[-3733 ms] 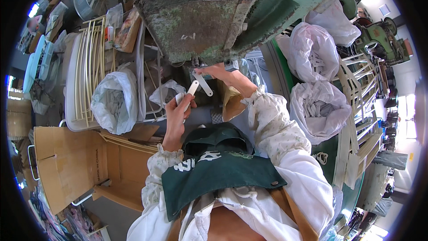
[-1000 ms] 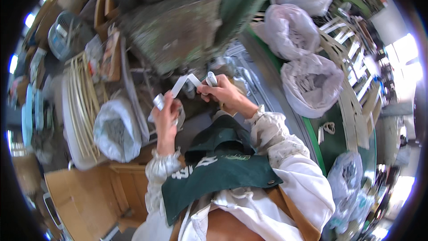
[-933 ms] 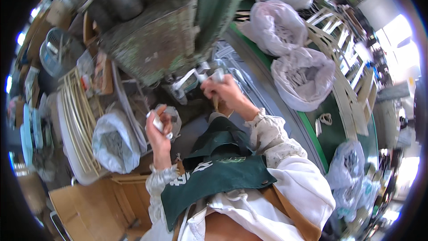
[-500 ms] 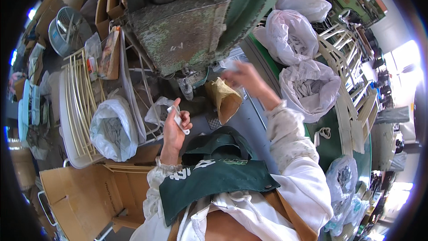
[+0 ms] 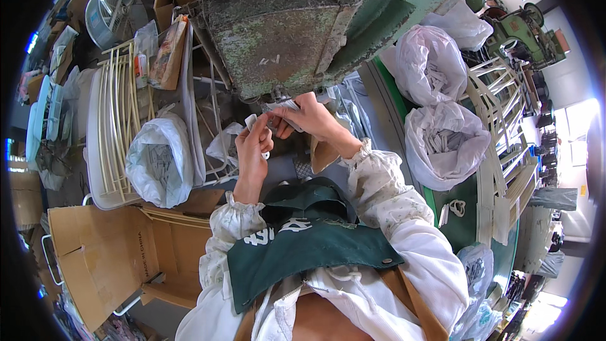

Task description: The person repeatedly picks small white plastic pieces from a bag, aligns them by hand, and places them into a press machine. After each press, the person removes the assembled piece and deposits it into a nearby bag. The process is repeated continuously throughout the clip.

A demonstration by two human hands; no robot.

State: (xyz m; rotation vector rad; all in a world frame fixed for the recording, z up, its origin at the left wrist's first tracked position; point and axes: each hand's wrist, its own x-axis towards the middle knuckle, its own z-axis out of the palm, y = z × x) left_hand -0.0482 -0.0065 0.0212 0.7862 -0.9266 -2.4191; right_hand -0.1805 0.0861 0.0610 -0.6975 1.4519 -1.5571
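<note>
My left hand (image 5: 254,151) is closed around a small flat white piece (image 5: 250,120), its rounded lower end with a small hole showing below the fingers. Just to its right, my right hand (image 5: 309,119) has its fingers bent inward, close to the left fingertips. Something pale grey shows at its fingers, but I cannot make out what it is. Both hands are just below the head of a worn green machine (image 5: 271,50), whose lower parts they partly hide. Under my right wrist a brown paper-like piece (image 5: 323,155) is partly covered.
White bags (image 5: 444,142) of pale strips stand on the green table (image 5: 464,230) at right. At left are another white bag (image 5: 159,167), a white tub holding long pale rods (image 5: 120,123), and an open cardboard box (image 5: 101,252). A round fan (image 5: 110,16) stands at far left.
My right hand has come left and in beside my left hand, which has risen slightly with the white piece still in it. The whole view has shifted a little.
</note>
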